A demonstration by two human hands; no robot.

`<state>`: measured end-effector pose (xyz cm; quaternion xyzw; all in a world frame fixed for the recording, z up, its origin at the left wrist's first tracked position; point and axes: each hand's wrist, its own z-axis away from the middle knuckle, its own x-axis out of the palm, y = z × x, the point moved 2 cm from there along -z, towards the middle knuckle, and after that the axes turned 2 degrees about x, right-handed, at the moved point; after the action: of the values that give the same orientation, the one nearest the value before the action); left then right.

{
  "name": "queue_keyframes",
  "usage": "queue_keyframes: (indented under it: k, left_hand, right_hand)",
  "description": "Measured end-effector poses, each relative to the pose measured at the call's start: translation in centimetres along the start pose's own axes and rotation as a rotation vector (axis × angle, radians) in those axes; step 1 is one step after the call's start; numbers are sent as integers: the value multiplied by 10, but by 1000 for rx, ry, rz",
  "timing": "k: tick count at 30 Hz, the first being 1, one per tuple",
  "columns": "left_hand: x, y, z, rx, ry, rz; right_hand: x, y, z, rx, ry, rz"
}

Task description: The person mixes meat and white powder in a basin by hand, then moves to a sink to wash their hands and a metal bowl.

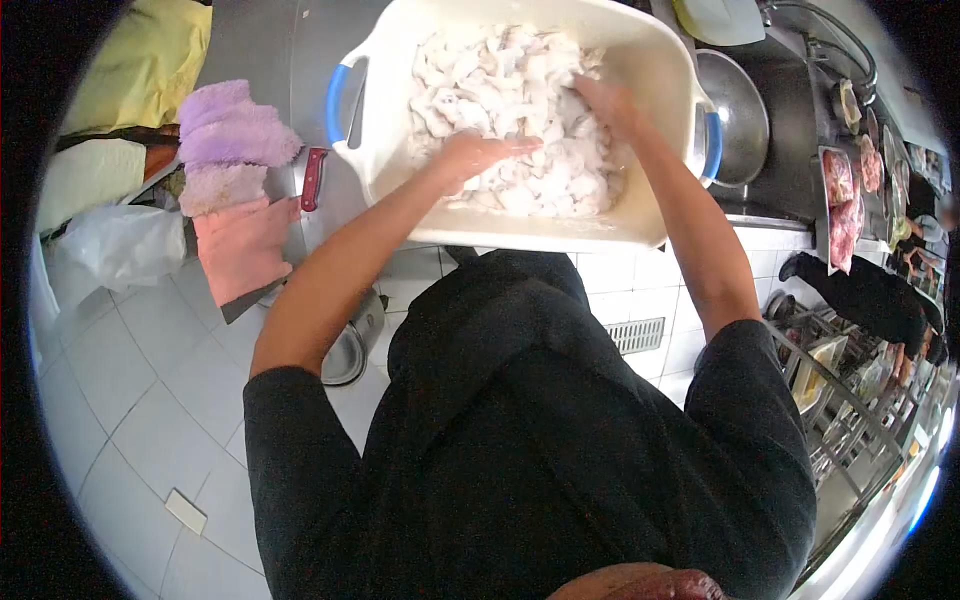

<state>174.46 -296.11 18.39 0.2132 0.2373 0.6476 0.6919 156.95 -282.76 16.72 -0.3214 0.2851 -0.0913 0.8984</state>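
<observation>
Left hand (478, 157) lay open on pale pieces (500, 75) inside the white tub (540, 236); right hand (607, 103) touched them farther right, whether gripping I couldn't tell. Left of the tub lay a red-handled knife (313, 182).

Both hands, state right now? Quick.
Left hand: open, fingers extended, among the pale food pieces.
Right hand: in the same pieces, fingers partly hidden; can't tell if open or closed.

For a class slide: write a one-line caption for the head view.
Left hand and right hand reach into a cream tub of pale pieces, a red knife handle beside it.
</observation>
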Motion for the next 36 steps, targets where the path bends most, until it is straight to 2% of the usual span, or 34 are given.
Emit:
queue_keyframes:
  k: [3,4,6,10,11,14,16,17,20,21,24,25,28,29,30,31,33,36]
  left_hand:
    - [13,12,-5,128,74,243]
    - [16,7,-7,131,-8,404]
    - [14,8,-12,150,-160,715]
    - [15,10,-13,359,-108,643]
    - [13,12,-10,413,-99,594]
    - [2,26,4,490,48,479]
    - [-9,35,13,618,164,482]
    - [-19,40,15,671,270,310]
    - [-39,56,31,615,346,555]
    - [-57,47,6,725,508,371]
    - [-94,31,-20,378,689,-445]
    - [-89,21,-18,365,560,-310]
    - [-53,-6,-21,178,314,-6]
    - [-39,-18,-22,115,189,-48]
    - [-31,-24,-21,60,73,-89]
    - [-30,-19,-16,64,47,-76]
    - [-13,-11,-8,63,-27,-48]
    - [9,1,-17,67,8,208]
  right_hand:
    - [11,-6,14,109,-120,-220]
    - [22,0,17,144,-159,-285]
    - [27,-6,28,60,-180,-287]
    - [17,-1,26,-68,-305,-201]
    - [11,-10,31,-72,-254,-107]
    - [-3,-73,81,-185,-92,519]
    - [-2,-75,85,-307,178,172]
    - [-2,-76,86,-368,307,-3]
    - [-9,-81,71,-360,382,-86]
    - [-19,-84,66,-187,255,46]
    - [-33,-71,43,-198,342,-67]
    - [-39,-52,13,-293,543,-24]
    - [-45,-25,9,-43,250,-412]
    - [-38,18,-19,-13,170,-237]
    - [-16,41,-21,-79,169,-47]
    - [2,46,-15,-152,171,143]
    - [19,1,28,245,-46,-75]
    - [53,8,28,25,-45,-359]
